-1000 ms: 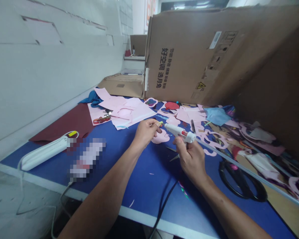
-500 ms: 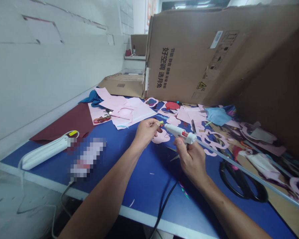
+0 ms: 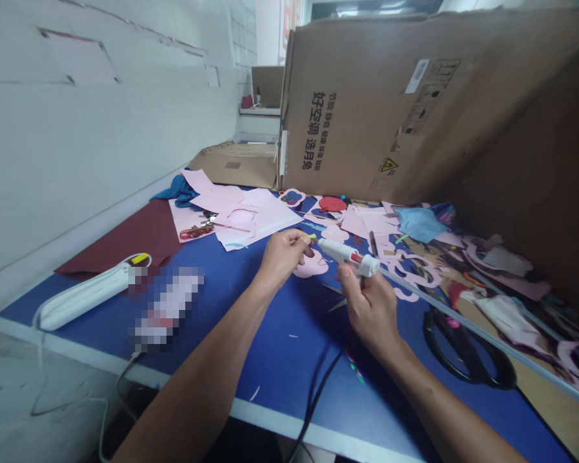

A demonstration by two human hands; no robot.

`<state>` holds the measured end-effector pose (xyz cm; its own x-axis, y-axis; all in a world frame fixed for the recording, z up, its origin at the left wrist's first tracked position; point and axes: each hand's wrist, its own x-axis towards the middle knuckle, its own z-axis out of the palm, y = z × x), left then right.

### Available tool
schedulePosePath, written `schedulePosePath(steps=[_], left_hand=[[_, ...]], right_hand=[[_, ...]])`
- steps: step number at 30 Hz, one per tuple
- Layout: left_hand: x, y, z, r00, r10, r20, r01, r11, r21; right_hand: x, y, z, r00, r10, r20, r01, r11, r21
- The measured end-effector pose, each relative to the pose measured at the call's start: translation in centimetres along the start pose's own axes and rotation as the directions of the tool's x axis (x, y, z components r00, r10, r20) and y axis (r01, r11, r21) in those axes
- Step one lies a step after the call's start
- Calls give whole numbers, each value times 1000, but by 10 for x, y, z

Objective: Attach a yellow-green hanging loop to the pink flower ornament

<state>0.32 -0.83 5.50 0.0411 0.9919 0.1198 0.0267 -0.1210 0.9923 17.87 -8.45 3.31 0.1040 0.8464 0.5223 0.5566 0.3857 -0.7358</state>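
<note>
My right hand (image 3: 370,301) is closed round the handle of a white hot glue gun (image 3: 348,256), with a long clear glue stick (image 3: 434,301) trailing out of its back to the right. Its nozzle points left, close to my left fingertips. My left hand (image 3: 285,256) pinches a small yellow-green piece (image 3: 312,238) between thumb and fingers; most of it is hidden, so its kind is unclear. Beneath the hands, a pink paper cutout (image 3: 311,265) lies on the blue table (image 3: 270,341). A black cord (image 3: 316,402) runs down below the glue gun over the table's front edge.
Black-handled scissors (image 3: 468,354) lie at right, beside heaped paper scraps (image 3: 415,270). Pink sheets (image 3: 255,215) and a dark red sheet (image 3: 120,241) cover the back left. A white power strip (image 3: 87,296) rests at left. A large cardboard box (image 3: 367,116) stands behind.
Both hands, the glue gun and the small piece hold nearly the same positions. The whole view has shifted very slightly.
</note>
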Motion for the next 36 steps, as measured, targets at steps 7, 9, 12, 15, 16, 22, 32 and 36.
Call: schedulePosePath(steps=[7,9,12,15,16,22,32,36], left_hand=[[0,1,1,1000,-7,-13,7,1000,-3],[0,1,1,1000,-10,-17,10,1000,-8],[1,0,1,1000,-14,-27,14,1000,-2],[1,-1,0,1000,-12,-29,12,1000,11],[1,-1,0,1000,-11,-26,12,1000,16],[1,-2,1,1000,4,1,-4,1000,22],[0,2,2,1000,-16,-21,16,1000,-3],[1,0,1,1000,-13,-16,13,1000,9]], right_hand=[[2,2,-1,1000,-2,-21,2,1000,-23],[2,1,-2,1000,-8,-27,7,999,-35],[0,0,-4,999,-16,-36,14,999,-33],[-1,-1,-3,999,-8,-31,8,1000,-8],[-2,-2,-3,1000,-7,-25,7,1000,-2],[0,-2,-1,1000,-6,-17,6,1000,9],[1,-3,-4,999,0,-36,-1,1000,-21],[1,-3,-3,1000,-5,-28,5,1000,-22]])
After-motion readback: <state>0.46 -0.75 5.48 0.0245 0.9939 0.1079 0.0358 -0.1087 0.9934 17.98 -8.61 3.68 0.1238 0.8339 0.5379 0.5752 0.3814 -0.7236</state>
